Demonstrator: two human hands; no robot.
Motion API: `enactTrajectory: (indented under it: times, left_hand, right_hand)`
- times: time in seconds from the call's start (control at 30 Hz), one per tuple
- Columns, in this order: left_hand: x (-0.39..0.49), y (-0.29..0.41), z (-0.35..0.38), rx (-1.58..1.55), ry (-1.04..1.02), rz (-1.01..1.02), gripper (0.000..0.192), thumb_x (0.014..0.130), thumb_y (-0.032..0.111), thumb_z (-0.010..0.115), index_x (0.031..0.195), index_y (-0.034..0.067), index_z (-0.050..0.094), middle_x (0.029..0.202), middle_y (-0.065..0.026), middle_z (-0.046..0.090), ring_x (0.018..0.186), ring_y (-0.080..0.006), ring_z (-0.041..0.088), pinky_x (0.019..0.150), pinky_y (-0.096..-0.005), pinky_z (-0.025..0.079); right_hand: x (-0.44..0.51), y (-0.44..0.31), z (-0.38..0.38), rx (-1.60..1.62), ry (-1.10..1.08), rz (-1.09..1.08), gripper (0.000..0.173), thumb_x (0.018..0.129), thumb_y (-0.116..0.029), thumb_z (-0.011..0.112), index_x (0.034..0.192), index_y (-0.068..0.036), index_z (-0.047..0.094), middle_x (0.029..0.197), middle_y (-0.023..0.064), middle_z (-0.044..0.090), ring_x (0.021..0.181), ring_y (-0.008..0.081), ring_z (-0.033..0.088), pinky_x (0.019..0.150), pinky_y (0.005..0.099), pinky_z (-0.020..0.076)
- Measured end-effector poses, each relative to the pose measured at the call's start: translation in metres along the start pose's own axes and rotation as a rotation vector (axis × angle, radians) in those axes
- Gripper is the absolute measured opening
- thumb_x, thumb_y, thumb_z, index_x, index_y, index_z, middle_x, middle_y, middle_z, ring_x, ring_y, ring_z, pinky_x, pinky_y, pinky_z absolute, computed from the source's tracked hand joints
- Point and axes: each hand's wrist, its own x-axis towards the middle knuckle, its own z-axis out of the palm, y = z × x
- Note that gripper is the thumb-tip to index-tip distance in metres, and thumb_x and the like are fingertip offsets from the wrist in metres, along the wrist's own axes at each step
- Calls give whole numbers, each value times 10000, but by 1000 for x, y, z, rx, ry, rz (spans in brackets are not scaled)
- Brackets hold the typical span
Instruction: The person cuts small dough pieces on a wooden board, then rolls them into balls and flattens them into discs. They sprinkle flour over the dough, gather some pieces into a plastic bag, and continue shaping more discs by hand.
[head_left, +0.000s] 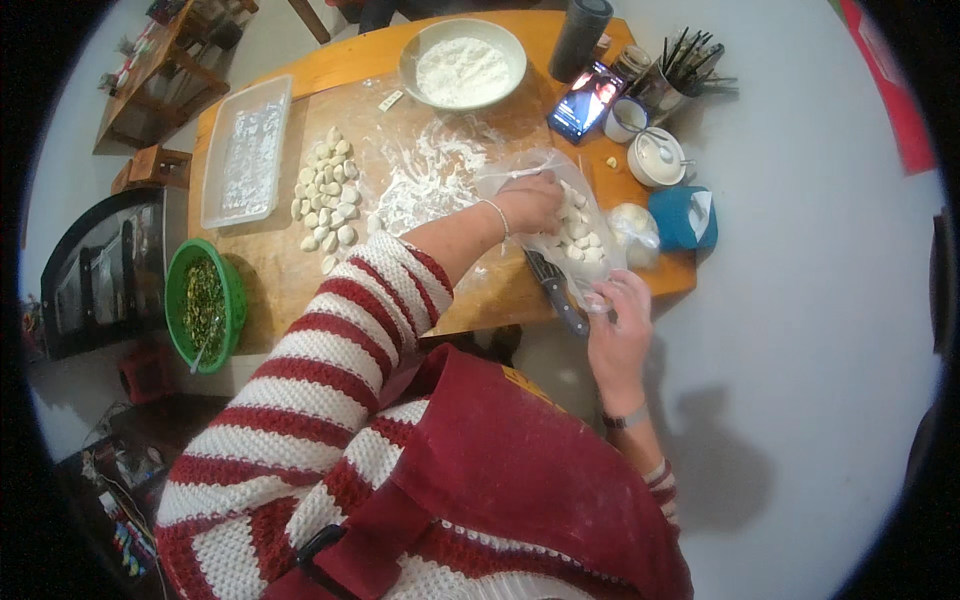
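Observation:
A translucent plastic bag (510, 174) lies over the right part of the floured board, with small pieces of dough (581, 236) inside it. My left hand (531, 201) reaches in at the bag, beside the dough pieces. Its fingertips are hidden, so I cannot tell whether they grasp anything. Close to the table's near edge, my right hand (622, 307) pinches the bag's near edge between thumb and fingers. A knife with a dark riveted handle (562, 300) lies partly under the bag. More flattened round dough pieces (326, 191) are grouped on the board's left side.
Farther back stands a bowl of flour (461, 67). To the left are a plastic tray (247, 154) and a green basin of chopped filling (204, 304). A lit phone (586, 101), a lidded white pot (655, 159), a knotted bag (634, 232) and a blue tissue box (681, 219) crowd the right.

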Motion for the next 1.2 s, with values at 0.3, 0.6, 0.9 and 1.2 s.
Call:
enactTrajectory:
  times: [0.3,0.6,0.9,1.2]
  left_hand:
    - [1,-53,56,-404,-143,-129,1003,656,247,917,1513,85,420,1473,-178,504,1378,-336,466,1152,-407,375]
    - [4,-43,48,-555,-246,-99,799,769,181,790,1496,139,460,1387,-159,585,1312,-294,538,1121,-389,405]
    - [8,-37,21,-64,-110,58,633,817,189,764,1408,123,548,1269,-164,639,1195,-282,611,1013,-395,492]
    - [-100,1,-57,-755,36,-116,481,807,177,788,1246,67,624,999,-145,706,884,-236,705,771,-380,573]
  right_hand:
    - [4,-16,13,79,-56,53,127,896,-73,724,998,-1,705,982,165,689,1108,376,613,966,455,493]
    - [10,-16,21,69,-61,22,105,906,-48,686,1001,-4,703,987,173,688,1056,379,632,945,451,500]
    - [13,-17,26,136,-52,75,100,914,-25,642,988,0,704,1003,179,696,1047,376,637,932,440,506]
    - [15,-13,33,87,-45,85,96,912,-10,638,975,1,710,1016,176,702,1027,355,659,926,430,516]
